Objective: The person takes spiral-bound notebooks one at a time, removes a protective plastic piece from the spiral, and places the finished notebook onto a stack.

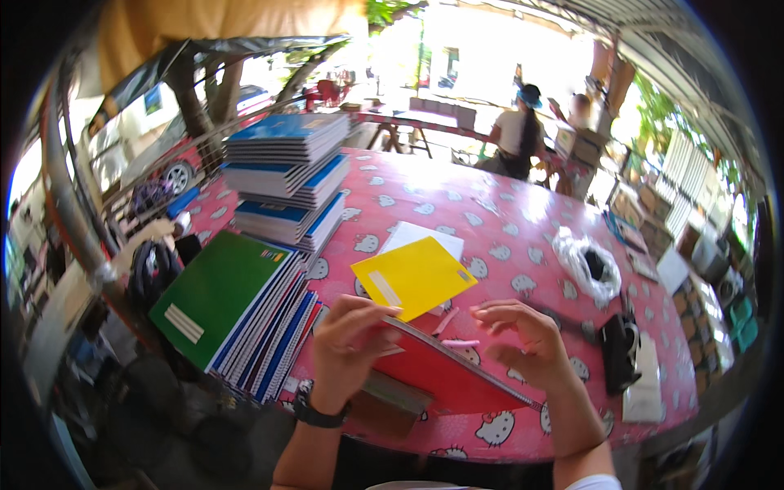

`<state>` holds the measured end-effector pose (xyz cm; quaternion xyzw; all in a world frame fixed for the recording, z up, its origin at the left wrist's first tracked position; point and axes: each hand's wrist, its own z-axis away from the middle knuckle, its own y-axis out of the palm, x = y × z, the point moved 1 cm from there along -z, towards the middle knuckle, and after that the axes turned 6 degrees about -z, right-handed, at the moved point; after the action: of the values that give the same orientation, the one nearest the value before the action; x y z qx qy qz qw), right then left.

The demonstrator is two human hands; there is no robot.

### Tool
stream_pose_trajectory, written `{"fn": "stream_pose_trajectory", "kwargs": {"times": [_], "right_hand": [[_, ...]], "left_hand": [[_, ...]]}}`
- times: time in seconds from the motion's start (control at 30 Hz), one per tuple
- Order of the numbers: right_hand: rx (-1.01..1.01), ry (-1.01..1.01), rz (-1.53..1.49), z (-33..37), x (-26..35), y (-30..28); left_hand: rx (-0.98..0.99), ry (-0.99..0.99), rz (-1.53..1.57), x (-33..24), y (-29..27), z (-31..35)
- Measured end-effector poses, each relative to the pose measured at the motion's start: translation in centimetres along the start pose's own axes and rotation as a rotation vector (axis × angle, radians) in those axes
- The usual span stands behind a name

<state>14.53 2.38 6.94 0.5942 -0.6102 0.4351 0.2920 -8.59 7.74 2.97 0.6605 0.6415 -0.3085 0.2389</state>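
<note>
My left hand [353, 343], with a black band at the wrist, pinches the upper left corner of a red spiral notebook [465, 384]. The notebook is tilted up off the table, its spiral edge running down to the right. My right hand [527, 343] hovers over the notebook's right side, fingers apart and holding nothing. Beyond both hands lies a yellow notebook [414, 273], partly over a white sheet or booklet [425, 235]. Two slim pink pen-like things [461, 343] rest just past the red notebook. A brown block or box [390, 404] shows beneath my left hand.
At left, a green notebook [224, 286] tops a pile of spiral notebooks, beside a tall stack of blue-covered notebooks [286, 131]. A clear plastic bag [608, 286], black pouch [618, 359] and cream booklet [645, 388] lie right on the pink tablecloth [506, 220]. People [518, 135] sit beyond.
</note>
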Motion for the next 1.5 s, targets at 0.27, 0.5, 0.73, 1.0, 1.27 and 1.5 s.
{"fn": "stream_pose_trajectory", "kwargs": {"times": [0.27, 0.5, 0.73, 1.0, 1.27, 1.5], "right_hand": [[-0.154, -0.373, 0.328, 3.8, 2.7, 1.5], [-0.113, -0.463, 0.277, 4.0, 2.9, 1.8], [-0.072, -0.491, 0.501, 3.7, 3.7, 1.9], [0.047, -0.395, 0.446, 2.7, 5.3, 2.0], [-0.077, -0.551, 0.704, 1.0, 5.3, 4.6], [-0.549, -0.423, -0.11, -5.0, 10.5, 1.5]], "left_hand": [[0.118, 0.24, 0.012, -4.9, 6.2, 1.0], [0.179, 0.373, 0.004, -5.5, 5.6, 1.3], [0.217, 0.286, 0.071, -5.6, 5.0, 1.2], [0.218, 0.338, 0.164, -5.3, 4.9, 0.9], [0.055, 0.248, 0.124, -4.8, 3.8, 0.1], [-0.594, 0.272, -0.385, -3.4, -4.0, 0.3]]}}
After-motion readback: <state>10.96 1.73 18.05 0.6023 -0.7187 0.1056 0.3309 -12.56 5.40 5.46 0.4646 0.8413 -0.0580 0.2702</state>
